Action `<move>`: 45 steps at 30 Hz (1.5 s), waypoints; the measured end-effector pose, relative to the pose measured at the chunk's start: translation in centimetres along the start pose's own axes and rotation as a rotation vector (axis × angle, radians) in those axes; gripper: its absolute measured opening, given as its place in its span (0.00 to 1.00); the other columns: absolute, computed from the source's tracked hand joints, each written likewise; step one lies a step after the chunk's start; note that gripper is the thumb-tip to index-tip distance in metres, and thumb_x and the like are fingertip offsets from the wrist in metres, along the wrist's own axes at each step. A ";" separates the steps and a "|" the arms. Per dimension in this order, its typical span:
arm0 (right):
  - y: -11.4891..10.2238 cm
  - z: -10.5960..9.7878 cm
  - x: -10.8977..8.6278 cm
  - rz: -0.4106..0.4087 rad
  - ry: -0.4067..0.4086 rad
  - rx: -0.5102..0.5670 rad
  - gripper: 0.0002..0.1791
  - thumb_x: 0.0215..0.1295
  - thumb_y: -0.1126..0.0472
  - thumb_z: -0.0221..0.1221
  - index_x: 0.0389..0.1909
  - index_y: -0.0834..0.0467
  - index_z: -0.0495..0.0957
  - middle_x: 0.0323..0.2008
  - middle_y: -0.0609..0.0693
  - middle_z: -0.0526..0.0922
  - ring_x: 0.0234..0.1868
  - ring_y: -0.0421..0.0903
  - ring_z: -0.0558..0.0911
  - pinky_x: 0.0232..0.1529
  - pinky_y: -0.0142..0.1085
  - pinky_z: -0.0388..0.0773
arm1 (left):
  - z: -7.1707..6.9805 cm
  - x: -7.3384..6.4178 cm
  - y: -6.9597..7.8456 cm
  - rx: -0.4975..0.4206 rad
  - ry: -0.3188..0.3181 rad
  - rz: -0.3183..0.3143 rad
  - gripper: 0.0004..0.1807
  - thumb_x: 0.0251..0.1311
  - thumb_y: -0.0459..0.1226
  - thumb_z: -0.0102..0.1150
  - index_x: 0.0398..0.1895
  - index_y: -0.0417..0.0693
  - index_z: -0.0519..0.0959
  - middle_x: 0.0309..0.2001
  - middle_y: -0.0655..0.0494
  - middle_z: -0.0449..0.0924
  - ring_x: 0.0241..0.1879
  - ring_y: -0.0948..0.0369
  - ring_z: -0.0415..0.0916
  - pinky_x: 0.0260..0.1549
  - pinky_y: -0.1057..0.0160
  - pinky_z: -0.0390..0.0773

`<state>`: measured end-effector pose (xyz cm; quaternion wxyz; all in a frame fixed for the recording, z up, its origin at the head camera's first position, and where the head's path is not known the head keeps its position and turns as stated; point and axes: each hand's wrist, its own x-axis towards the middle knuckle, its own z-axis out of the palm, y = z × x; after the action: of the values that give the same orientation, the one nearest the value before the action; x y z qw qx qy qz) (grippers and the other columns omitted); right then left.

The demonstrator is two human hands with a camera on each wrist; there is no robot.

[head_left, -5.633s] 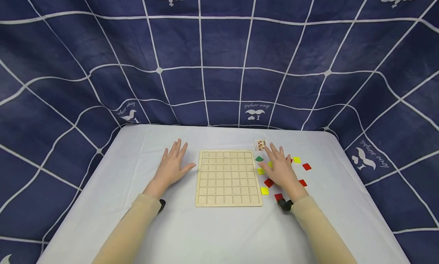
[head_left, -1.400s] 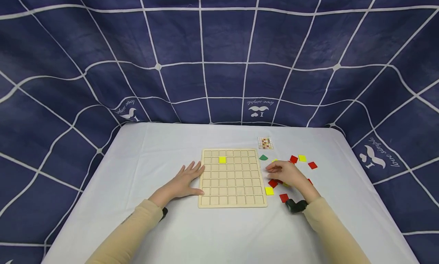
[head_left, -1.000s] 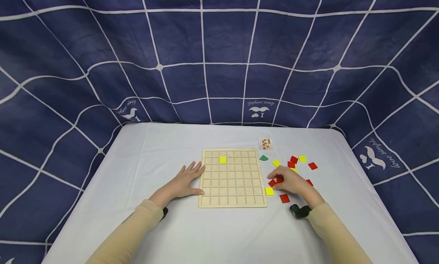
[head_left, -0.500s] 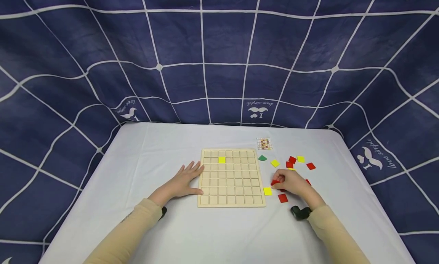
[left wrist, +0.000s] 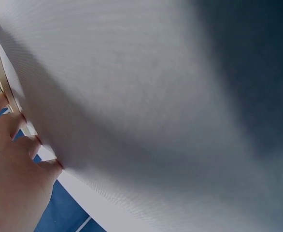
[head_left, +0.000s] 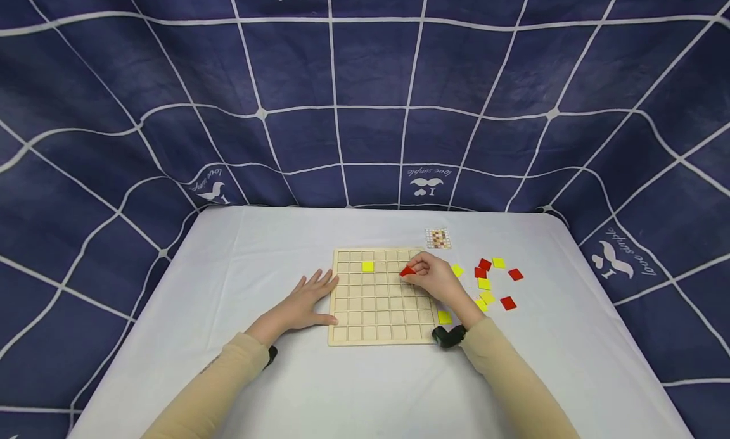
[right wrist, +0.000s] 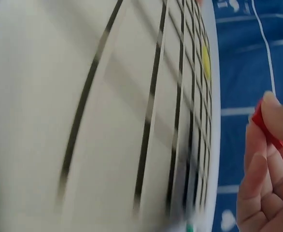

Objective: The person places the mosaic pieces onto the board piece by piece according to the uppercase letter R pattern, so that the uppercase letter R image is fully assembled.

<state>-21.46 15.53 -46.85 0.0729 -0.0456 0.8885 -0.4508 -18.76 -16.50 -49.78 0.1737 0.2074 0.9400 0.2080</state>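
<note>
My right hand (head_left: 438, 279) pinches a red square tile (head_left: 407, 271) between thumb and fingers, over the upper right part of a pale wooden grid board (head_left: 369, 305). The right wrist view shows the red tile (right wrist: 263, 123) tilted at the fingertips, beside the board's grooves. A yellow tile (head_left: 367, 266) sits in a cell of the second row from the far edge. Spread out flat, my left hand (head_left: 299, 303) touches the board's left edge with fingertips and thumb. In the left wrist view, its fingers (left wrist: 17, 123) reach the board's rim.
Loose yellow tiles (head_left: 484, 284) and red tiles (head_left: 508, 303) lie scattered on the white cloth right of the board. Behind them is a small card (head_left: 438, 238) with a coloured grid pattern. A blue curtain (head_left: 371, 135) with white lines hangs behind the table.
Since the first frame, a yellow tile has come onto the board and my left hand has moved to its edge. My right hand has picked up a red tile and carried it left over the board.
</note>
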 end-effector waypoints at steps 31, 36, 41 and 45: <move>-3.1 7.1 3.1 -0.117 -0.053 -0.155 0.02 0.59 0.63 0.69 0.32 0.56 0.85 0.31 0.48 0.81 0.30 0.40 0.75 0.34 0.31 0.75 | 0.3 0.0 0.0 0.014 -0.001 -0.005 0.56 0.51 0.60 0.67 0.78 0.49 0.53 0.79 0.49 0.44 0.79 0.47 0.35 0.76 0.40 0.37; -3.3 7.3 3.2 -0.129 -0.043 -0.224 0.02 0.59 0.63 0.69 0.31 0.56 0.86 0.31 0.48 0.79 0.30 0.41 0.74 0.34 0.31 0.74 | 0.2 0.0 -0.1 0.012 -0.003 -0.003 0.56 0.51 0.60 0.67 0.78 0.49 0.53 0.79 0.48 0.43 0.79 0.46 0.34 0.76 0.40 0.37; -3.4 7.1 3.2 -0.121 -0.042 -0.221 0.03 0.59 0.64 0.68 0.34 0.59 0.85 0.32 0.49 0.79 0.31 0.41 0.75 0.35 0.31 0.75 | 0.1 0.0 0.0 0.010 -0.002 -0.003 0.56 0.51 0.60 0.67 0.78 0.49 0.53 0.79 0.48 0.44 0.79 0.46 0.34 0.76 0.40 0.37; -3.1 6.3 3.2 -0.083 -0.041 -0.130 0.05 0.60 0.63 0.67 0.36 0.58 0.85 0.32 0.49 0.82 0.32 0.41 0.78 0.37 0.32 0.77 | 0.1 0.1 0.0 0.009 -0.002 0.002 0.56 0.51 0.60 0.68 0.78 0.49 0.53 0.79 0.48 0.44 0.79 0.46 0.34 0.76 0.40 0.37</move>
<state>-23.52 8.22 -48.29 0.0694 -0.0962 0.9115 -0.3938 -18.80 -16.45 -49.88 0.1737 0.2095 0.9405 0.2037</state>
